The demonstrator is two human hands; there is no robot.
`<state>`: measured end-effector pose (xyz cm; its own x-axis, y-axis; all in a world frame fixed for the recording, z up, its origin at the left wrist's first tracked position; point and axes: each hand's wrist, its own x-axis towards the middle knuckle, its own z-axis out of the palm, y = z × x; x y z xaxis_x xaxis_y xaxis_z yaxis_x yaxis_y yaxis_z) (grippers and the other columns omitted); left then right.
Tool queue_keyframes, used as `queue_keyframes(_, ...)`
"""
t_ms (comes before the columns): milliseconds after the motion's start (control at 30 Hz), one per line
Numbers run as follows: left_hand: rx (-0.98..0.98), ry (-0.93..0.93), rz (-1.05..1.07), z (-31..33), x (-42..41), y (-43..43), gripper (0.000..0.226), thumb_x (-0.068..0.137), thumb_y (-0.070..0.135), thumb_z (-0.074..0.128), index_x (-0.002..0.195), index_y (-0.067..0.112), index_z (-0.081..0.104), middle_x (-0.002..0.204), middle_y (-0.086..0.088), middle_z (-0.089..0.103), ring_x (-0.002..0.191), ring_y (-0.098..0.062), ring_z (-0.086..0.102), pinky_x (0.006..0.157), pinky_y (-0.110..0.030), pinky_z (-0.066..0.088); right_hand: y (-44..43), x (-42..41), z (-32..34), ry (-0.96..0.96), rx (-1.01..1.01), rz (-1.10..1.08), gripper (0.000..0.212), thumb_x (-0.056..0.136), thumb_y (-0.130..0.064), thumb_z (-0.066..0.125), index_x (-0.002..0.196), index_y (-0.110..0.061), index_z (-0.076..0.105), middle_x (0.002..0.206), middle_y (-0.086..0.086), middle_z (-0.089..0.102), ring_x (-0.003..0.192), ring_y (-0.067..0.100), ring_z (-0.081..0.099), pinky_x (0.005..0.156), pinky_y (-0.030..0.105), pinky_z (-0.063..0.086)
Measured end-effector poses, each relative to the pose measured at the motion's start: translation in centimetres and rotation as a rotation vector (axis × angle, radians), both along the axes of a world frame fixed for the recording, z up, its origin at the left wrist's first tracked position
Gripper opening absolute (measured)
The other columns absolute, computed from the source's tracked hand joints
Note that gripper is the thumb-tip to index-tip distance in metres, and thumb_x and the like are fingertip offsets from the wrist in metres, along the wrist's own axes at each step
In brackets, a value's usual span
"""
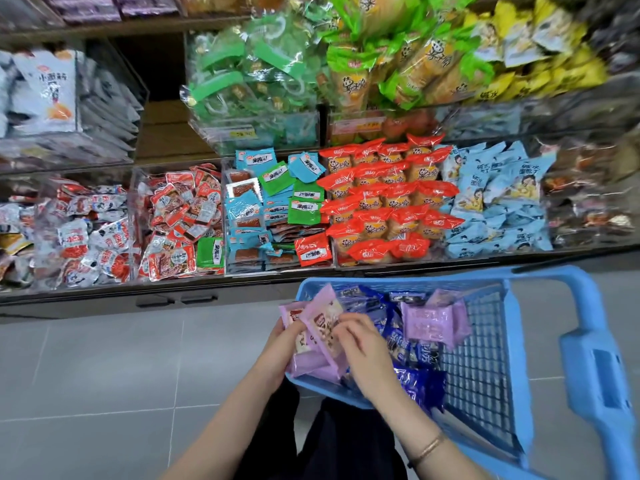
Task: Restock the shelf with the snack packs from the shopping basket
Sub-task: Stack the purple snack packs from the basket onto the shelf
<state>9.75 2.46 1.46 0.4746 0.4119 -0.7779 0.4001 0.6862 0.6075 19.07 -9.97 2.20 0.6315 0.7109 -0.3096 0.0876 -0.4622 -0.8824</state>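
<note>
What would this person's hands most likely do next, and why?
Probably the right hand reaches across for the loose lilac packs in the blue basket: the left hand grips a lilac bundle, both hands are on it, and more of that kind lie close by.

Tiered shelf (pixel 104 296), clear bins (pixel 277 131) heaped with bright packets (pixel 381 202); grey tiled floor (pixel 104 368)

Bright even light; blurred, warped edges; glare on wrappers

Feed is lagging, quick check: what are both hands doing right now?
Left hand: grips a stack of pink snack packs.
Right hand: fingers curled, pinches the top one of them.
</note>
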Motion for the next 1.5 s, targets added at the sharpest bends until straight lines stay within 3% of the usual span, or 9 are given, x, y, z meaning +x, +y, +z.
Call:
queue_keyframes(100,0.031,0.018,-0.079,0.5,0.4,0.1,0.039,0.077,0.022,0.058,0.113,0.008,0.062,0.106,-0.017,0.071,0.099,-0.031,0.067,0.09,-0.044,0.054,-0.7,1.4,0.1,0.01,-0.021,-0.023,0.027,0.084,-0.003,0.062,0.1,-0.025,0.059,0.103,-0.009,0.052,0.084,0.001,0.055,0.077,0.011,0.043)
queue_keyframes(267,-0.115,-0.012,-0.066,1.0,1.1,-0.6,0.049,0.089,0.052,0.051,0.11,0.011,0.066,0.101,-0.016,0.073,0.091,-0.031,0.071,0.07,-0.036,0.058,-1.6,2.3,-0.4,0.435,-0.022,-0.078,0.059,0.087,-0.024,0.066,0.138,-0.026,0.038,0.132,-0.012,0.048,0.119,0.004,0.052,0.098,0.029,0.048)
queue_keyframes(333,-0.09,-0.058,-0.094,0.9,1.3,-0.8,0.056,0.082,0.058,0.053,0.116,0.016,0.064,0.108,-0.011,0.072,0.1,-0.028,0.069,0.083,-0.039,0.055,-1.7,2.0,-0.2,0.464,-0.044,-0.053,0.041,0.089,-0.032,0.062,0.124,-0.041,0.043,0.117,-0.029,0.052,0.104,-0.018,0.053,0.084,0.009,0.047)
queue_keyframes(400,-0.062,-0.117,-0.119,1.0,1.5,-1.3,0.052,0.079,0.051,0.064,0.12,0.02,0.06,0.112,-0.006,0.071,0.104,-0.023,0.068,0.084,-0.035,0.055,-1.4,1.4,-0.3,0.435,-0.066,-0.053,0.028,0.091,-0.035,0.059,0.108,-0.05,0.043,0.103,-0.039,0.049,0.094,-0.023,0.053,0.07,0.001,0.043)
queue_keyframes(600,-0.154,-0.134,-0.057,0.6,1.5,-1.5,0.035,0.079,0.009,0.065,0.114,0.006,0.059,0.103,-0.018,0.072,0.087,-0.028,0.072,0.065,-0.031,0.057,-2.2,1.6,-2.1,0.574,-0.125,0.072,0.055,0.095,-0.056,0.035,0.146,-0.039,0.023,0.135,-0.035,0.03,0.128,-0.008,0.029,0.111,0.021,0.019)
queue_keyframes(800,-0.151,-0.057,0.021,-0.5,0.7,-1.5,0.021,0.091,0.003,0.05,0.11,0.006,0.058,0.092,-0.015,0.074,0.075,-0.025,0.073,0.057,-0.03,0.057,-7.0,8.6,-9.1,0.559,-0.276,-0.744,0.032,0.097,-0.02,0.047,0.121,0.0,0.053,0.107,0.014,0.06,0.094,0.025,0.055,0.079,0.035,0.047)
queue_keyframes(933,-0.156,-0.05,0.104,-1.3,-0.7,-1.1,0.024,0.09,0.004,0.049,0.113,0.004,0.058,0.093,-0.016,0.073,0.074,-0.026,0.072,0.057,-0.031,0.058,-9.5,11.5,-12.8,0.893,-0.195,-1.071,0.038,0.098,-0.019,0.046,0.133,-0.006,0.046,0.119,0.018,0.056,0.096,0.027,0.055,0.094,0.032,0.044)
queue_keyframes(1233,-0.154,-0.004,0.185,-2.1,-2.3,-1.2,0.031,0.091,0.004,0.046,0.121,0.003,0.054,0.106,-0.022,0.066,0.084,-0.031,0.067,0.062,-0.033,0.057,-10.4,13.6,-16.3,0.903,-0.141,-1.1,0.037,0.097,-0.012,0.048,0.133,-0.005,0.047,0.087,0.007,0.056,0.073,0.011,0.054,0.046,0.016,0.053)
queue_keyframes(1500,-0.193,-0.055,0.237,-1.0,-1.3,-1.4,0.032,0.083,0.006,0.052,0.113,0.001,0.059,0.1,-0.022,0.07,0.079,-0.03,0.071,0.065,-0.035,0.059,-9.9,12.1,-13.3,0.512,-0.283,-0.95,0.028,0.094,-0.011,0.052,0.121,-0.005,0.054,0.121,0.019,0.061,0.095,0.026,0.061,0.09,0.037,0.051)
